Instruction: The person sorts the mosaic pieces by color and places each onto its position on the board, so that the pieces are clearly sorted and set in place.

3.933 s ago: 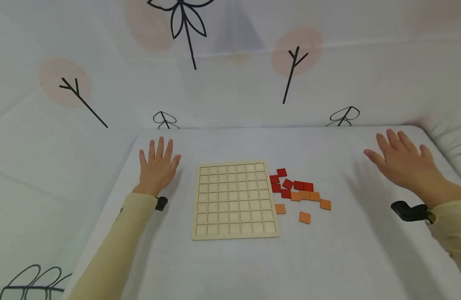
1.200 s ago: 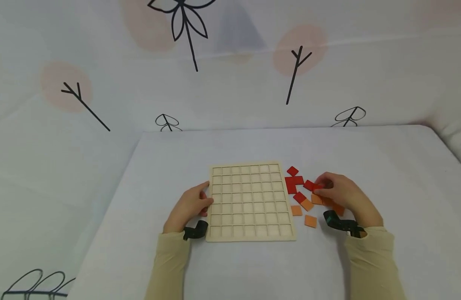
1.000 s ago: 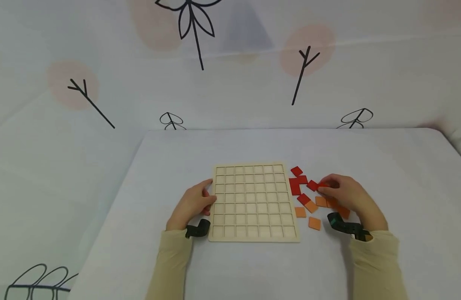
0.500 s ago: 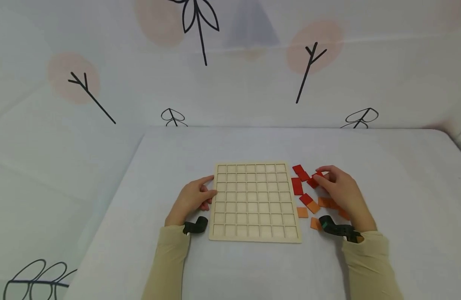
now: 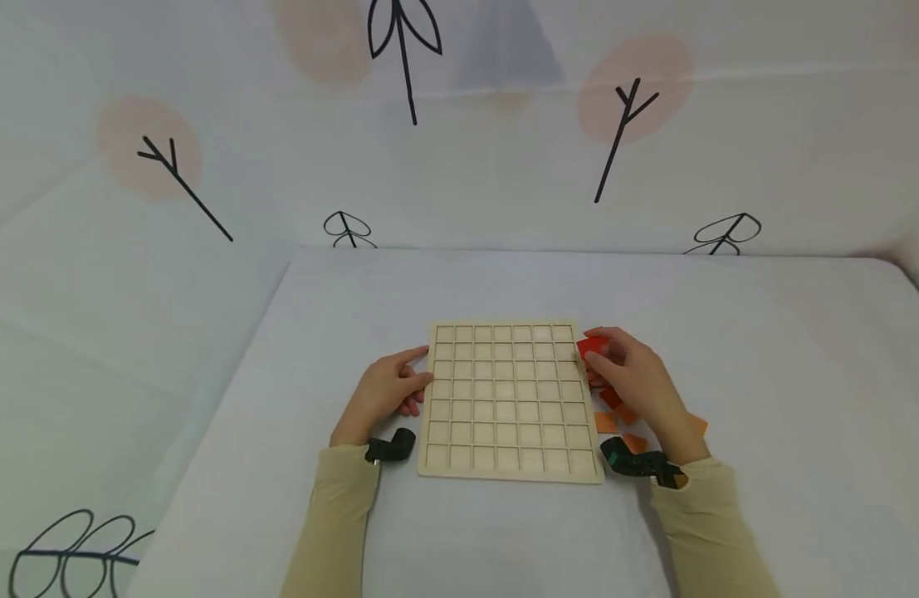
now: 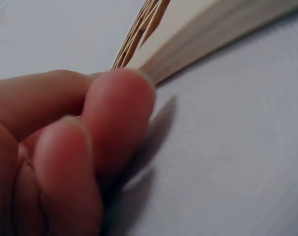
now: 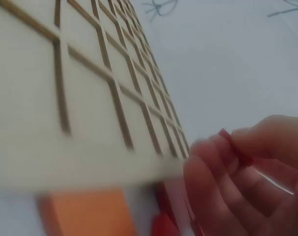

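Note:
A pale wooden grid board (image 5: 506,477) with square cells lies flat on the white table. My left hand (image 5: 382,392) holds its left edge, the thumb and index finger at the rim and the other fingers curled. The left wrist view shows those curled fingers (image 6: 120,105) close against the side of the board. Beyond the right rim, thumb and fingers of my right hand (image 5: 638,378) pinch a red square tile (image 5: 591,345); in the right wrist view the tile (image 7: 238,151) shows edge-on. Other red tiles are partly hidden by this hand.
Orange tiles lie right of the board, among them an orange tile (image 5: 606,423) against its rim; several are partly covered by my right hand and wrist. A black wrist camera (image 5: 633,459) sits on the right wrist. White cloth (image 5: 504,166) with printed plants rises behind the table.
Both hands came in from the table's sides to the board and tiles. My right hand gathered red tiles, then moved left to the board's edge with one; the left hand stayed at the rim.

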Available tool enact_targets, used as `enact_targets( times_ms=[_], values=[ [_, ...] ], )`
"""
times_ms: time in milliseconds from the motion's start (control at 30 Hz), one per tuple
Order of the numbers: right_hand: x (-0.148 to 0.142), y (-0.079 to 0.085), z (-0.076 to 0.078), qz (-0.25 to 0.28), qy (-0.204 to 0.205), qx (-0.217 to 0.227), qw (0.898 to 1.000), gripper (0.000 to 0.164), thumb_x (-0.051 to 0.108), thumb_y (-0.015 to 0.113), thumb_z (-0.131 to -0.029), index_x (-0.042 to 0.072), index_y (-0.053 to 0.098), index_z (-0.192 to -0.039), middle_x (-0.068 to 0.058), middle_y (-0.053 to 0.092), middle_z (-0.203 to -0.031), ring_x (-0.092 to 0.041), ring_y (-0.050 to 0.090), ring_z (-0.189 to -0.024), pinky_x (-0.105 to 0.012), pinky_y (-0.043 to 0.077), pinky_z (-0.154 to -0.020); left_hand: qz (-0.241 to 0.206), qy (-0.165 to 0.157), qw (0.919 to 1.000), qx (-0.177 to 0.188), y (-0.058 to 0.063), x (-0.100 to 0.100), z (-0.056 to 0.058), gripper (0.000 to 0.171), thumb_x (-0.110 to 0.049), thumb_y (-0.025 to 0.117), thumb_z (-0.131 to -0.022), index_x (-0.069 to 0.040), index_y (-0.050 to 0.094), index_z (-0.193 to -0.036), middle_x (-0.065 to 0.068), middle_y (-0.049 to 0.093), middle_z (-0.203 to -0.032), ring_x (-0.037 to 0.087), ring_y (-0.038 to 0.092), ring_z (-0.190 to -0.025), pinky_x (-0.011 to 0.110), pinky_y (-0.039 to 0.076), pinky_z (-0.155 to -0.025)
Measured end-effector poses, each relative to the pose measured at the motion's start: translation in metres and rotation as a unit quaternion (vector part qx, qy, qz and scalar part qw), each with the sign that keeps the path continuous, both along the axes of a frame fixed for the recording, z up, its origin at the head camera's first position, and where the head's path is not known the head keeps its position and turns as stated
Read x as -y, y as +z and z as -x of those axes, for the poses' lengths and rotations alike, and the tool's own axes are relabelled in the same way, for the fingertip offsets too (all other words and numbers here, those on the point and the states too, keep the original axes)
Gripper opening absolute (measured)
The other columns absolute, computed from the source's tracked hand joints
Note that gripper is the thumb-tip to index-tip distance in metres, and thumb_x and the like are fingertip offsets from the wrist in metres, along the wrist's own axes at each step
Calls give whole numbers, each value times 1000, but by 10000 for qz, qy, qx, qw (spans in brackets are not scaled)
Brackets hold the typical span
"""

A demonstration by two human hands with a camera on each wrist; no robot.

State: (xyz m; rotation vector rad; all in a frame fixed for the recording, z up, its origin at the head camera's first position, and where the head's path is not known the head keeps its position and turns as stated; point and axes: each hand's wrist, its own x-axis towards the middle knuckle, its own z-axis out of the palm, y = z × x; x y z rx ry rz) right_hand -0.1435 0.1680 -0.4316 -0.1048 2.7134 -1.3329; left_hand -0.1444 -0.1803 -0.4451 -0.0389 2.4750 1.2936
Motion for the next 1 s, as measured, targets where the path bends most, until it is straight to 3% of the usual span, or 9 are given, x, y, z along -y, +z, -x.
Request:
enact_targets(
  times_ms=[433,1000],
  values=[
    [46,-5,-5,369,559,58,9977,37,23,60,-86,16,52,-121,-3,62,-93,-15,60,-82,-32,46,-73,-134,127,9998,-5,2,-1,0,52,-27,63,-84,-27,44,-132,8,60,-66,23,60,-48,32,48,-45],
    [85,-7,-4,110,804,-106,9966,32,19,59,-85,15,57,-116,0,63,-90,-12,60,-77,-32,46,-71,-319,37,9995,-12,-3,3,3,52,-26,62,-84,-27,43,-132,9,61,-66,24,60,-50,31,49,-47]
  ],
)
